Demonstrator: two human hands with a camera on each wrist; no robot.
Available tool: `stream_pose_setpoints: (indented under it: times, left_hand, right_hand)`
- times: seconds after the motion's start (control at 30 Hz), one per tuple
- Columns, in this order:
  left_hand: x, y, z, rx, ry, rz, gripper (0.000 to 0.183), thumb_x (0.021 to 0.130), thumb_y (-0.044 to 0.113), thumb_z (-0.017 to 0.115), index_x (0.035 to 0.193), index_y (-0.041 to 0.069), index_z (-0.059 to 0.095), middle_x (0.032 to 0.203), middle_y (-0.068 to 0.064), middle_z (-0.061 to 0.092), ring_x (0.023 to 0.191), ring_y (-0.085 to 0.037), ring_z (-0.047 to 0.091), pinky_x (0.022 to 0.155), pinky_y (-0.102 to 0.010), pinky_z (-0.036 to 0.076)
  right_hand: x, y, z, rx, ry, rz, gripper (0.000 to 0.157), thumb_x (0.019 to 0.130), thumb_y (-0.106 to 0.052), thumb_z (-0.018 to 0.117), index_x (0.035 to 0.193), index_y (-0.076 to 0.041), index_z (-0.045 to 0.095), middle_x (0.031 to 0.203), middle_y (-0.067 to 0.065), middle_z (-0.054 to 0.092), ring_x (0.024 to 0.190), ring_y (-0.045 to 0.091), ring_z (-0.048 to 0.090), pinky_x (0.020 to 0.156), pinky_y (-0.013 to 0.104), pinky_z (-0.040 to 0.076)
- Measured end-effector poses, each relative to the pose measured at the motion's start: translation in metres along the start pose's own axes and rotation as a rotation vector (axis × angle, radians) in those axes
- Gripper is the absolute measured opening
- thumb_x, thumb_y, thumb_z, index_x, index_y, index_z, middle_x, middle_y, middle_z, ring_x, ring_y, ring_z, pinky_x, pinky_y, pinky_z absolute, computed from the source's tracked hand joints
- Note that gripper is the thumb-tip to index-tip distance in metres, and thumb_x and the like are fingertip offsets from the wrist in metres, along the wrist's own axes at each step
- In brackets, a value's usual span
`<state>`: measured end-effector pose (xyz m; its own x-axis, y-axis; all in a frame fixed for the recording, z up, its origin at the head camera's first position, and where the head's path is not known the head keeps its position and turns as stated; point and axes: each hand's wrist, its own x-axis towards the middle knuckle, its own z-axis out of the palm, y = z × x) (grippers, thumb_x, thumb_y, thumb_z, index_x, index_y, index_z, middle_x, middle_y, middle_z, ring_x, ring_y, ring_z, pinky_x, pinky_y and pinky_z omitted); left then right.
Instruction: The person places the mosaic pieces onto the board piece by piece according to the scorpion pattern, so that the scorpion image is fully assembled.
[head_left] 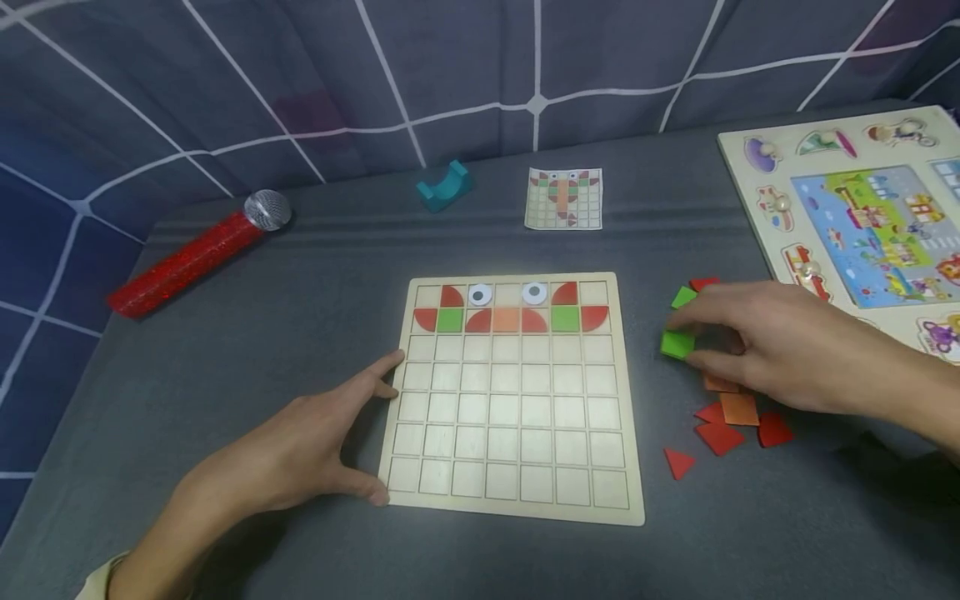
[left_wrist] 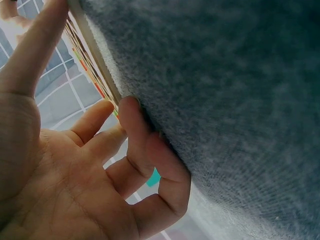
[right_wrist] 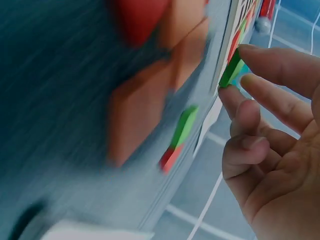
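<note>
A pale wooden grid board (head_left: pixel 506 392) lies on the dark cloth, its top two rows partly filled with red quarter-circle, green and orange tiles and two eye tiles. At its left edge rests my left hand (head_left: pixel 300 450), fingertips and thumb touching the rim with the fingers spread. My right hand (head_left: pixel 780 342) pinches a green square tile (head_left: pixel 677 344) between thumb and fingers, right of the board; the right wrist view shows the tile (right_wrist: pixel 231 70) held edge-on. Under and below that hand lie loose orange tiles (head_left: pixel 739 409) and red tiles (head_left: pixel 720 438).
A small printed pattern card (head_left: pixel 563 200) lies behind the board, near a teal curved block (head_left: pixel 445 187). A red toy microphone (head_left: pixel 198 254) lies at the far left. At the right is a picture puzzle board (head_left: pixel 757 204). A checked curtain (head_left: pixel 480 75) hangs along the back.
</note>
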<state>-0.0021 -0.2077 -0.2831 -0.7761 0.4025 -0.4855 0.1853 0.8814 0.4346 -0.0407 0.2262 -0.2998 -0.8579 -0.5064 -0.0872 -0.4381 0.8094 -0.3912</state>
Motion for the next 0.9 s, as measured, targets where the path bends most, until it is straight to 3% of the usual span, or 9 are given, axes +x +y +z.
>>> stream_pose_setpoints:
  times: [0.4, 0.57, 0.77, 0.9]
  left_hand:
    - [0.000, 0.000, 0.000, 0.004, -0.007, -0.030, 0.131, 0.055, 0.044, 0.095, 0.157, 0.030, 0.015, 0.137, 0.004, 0.054, 0.119, -0.023, 0.050, 0.099, -0.056, 0.040]
    - [0.000, 0.001, 0.001, 0.020, 0.004, -0.034, 0.132, 0.054, 0.045, 0.096, 0.158, 0.028, 0.015, 0.136, 0.005, 0.054, 0.117, -0.022, 0.051, 0.099, -0.055, 0.041]
    - [0.000, 0.000, 0.002, 0.033, 0.019, -0.018, 0.133, 0.054, 0.046, 0.095, 0.158, 0.027, 0.015, 0.134, 0.007, 0.055, 0.115, -0.020, 0.053, 0.098, -0.053, 0.042]
    - [-0.001, 0.000, 0.002, 0.039, 0.024, -0.016, 0.132, 0.054, 0.048, 0.095, 0.158, 0.028, 0.016, 0.133, 0.009, 0.056, 0.113, -0.019, 0.053, 0.097, -0.052, 0.043]
  right_hand:
    - [0.043, -0.066, 0.000, 0.054, 0.027, -0.268, 0.022, 0.082, -0.009, 0.076, 0.100, -0.020, 0.072, 0.090, -0.011, 0.060, 0.077, 0.006, 0.053, 0.071, 0.033, 0.047]
    - [0.067, -0.090, 0.009, 0.073, -0.028, -0.295, 0.014, 0.084, -0.008, 0.073, 0.094, -0.018, 0.070, 0.082, -0.008, 0.057, 0.075, 0.012, 0.052, 0.070, 0.033, 0.045]
    - [0.091, -0.112, 0.020, 0.093, -0.071, -0.338, 0.013, 0.087, -0.006, 0.068, 0.096, -0.014, 0.072, 0.084, -0.006, 0.061, 0.078, 0.014, 0.055, 0.073, 0.033, 0.048]
    - [0.103, -0.122, 0.024, 0.061, -0.074, -0.352, 0.015, 0.089, -0.004, 0.062, 0.082, -0.017, 0.064, 0.075, -0.006, 0.054, 0.072, 0.015, 0.049, 0.066, 0.031, 0.043]
